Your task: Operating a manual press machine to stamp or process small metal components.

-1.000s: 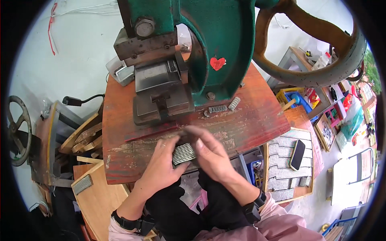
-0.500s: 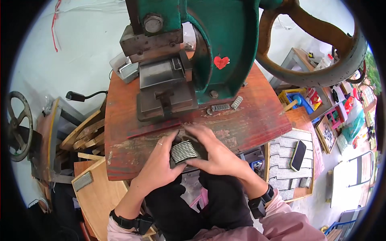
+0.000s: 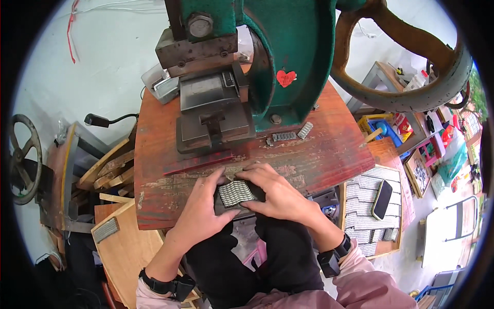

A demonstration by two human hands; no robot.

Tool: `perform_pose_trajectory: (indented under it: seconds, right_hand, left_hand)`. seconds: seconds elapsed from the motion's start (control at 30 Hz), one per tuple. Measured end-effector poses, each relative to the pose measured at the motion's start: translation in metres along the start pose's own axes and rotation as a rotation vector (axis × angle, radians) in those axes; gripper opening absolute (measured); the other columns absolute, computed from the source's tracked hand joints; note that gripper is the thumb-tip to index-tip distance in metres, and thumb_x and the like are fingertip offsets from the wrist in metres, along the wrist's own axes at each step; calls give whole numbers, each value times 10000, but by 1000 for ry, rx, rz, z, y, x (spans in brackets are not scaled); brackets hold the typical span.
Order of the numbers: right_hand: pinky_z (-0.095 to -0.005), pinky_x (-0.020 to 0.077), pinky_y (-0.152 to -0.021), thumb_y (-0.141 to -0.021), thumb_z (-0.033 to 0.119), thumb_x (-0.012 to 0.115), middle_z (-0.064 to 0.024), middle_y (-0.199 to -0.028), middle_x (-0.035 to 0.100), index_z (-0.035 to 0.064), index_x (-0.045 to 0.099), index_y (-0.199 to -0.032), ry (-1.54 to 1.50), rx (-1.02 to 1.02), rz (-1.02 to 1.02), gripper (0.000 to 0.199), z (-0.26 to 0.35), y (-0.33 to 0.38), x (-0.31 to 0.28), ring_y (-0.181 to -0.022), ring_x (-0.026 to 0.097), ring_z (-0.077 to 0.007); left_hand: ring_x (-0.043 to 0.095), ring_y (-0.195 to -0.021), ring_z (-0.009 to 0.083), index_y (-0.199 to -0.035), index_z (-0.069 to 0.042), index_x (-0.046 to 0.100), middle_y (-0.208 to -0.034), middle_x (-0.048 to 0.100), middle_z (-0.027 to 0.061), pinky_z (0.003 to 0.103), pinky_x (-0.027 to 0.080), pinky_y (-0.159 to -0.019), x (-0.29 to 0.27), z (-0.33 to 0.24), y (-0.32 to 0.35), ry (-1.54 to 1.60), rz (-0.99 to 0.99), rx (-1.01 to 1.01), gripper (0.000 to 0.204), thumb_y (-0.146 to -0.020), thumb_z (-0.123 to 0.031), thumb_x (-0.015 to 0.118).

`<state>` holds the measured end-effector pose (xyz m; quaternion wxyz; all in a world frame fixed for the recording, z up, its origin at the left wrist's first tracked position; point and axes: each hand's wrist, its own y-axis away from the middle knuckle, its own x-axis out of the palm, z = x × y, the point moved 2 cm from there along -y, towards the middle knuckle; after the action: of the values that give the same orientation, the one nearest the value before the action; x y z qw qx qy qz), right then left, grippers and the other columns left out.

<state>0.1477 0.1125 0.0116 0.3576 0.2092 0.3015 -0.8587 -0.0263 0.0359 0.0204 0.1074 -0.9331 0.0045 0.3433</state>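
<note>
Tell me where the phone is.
In the head view, the phone lies toward the right, on rows of grey pieces in a wooden tray, beyond the right hand.

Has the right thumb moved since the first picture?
Yes: judged against the green press, the right thumb has come closer to the person, now by the near right corner of the ridged metal block.
</note>
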Motion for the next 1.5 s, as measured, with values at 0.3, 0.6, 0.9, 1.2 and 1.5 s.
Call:
perform_pose_trajectory:
  seconds: [0.3,0.6,0.9,1.2,1.5]
  right_hand:
    - [-402,410,-934,-664,76,719,-204,-1083,550,-35,509,-1188,29,38,-37,575,2,3,0,-1093,473,-354]
    - [-414,408,-949,-697,112,731,-263,-1186,484,-72,264,-1347,107,-57,-313,821,35,-77,-49,-1113,480,-388]
    - [-387,358,-999,-657,141,766,-248,-1220,499,-91,304,-1302,186,149,-442,826,-11,-170,-62,-1184,465,-355]
    - [-427,311,-1046,-665,108,763,-255,-1333,385,-55,333,-1313,115,173,-451,795,-9,-167,-60,-1271,340,-398]
    - [-445,389,-965,-772,74,660,-233,-1223,475,-24,480,-1199,353,-320,-444,473,11,-39,-37,-1178,437,-390]
  left_hand:
    - [533,-1110,321,-1329,-6,373,-1167,514,203,382,429,-940,9,6,1,-25,-67,-34,731,-696,-40,738]
    - [463,-1195,302,-1424,-19,65,-1413,240,218,382,418,-956,-49,-18,-61,185,-510,286,953,-703,40,685]
    - [535,-1114,366,-1376,44,37,-1249,453,259,387,431,-944,-92,-17,-144,-38,-480,52,954,-702,-8,710]
    - [536,-995,428,-1093,9,533,-1050,570,229,461,438,-841,-88,40,-54,-492,-285,-29,372,-768,-119,663]
    - [561,-894,305,-1075,-58,612,-973,607,120,392,418,-798,-65,25,-5,-557,-256,297,330,-761,-128,683]
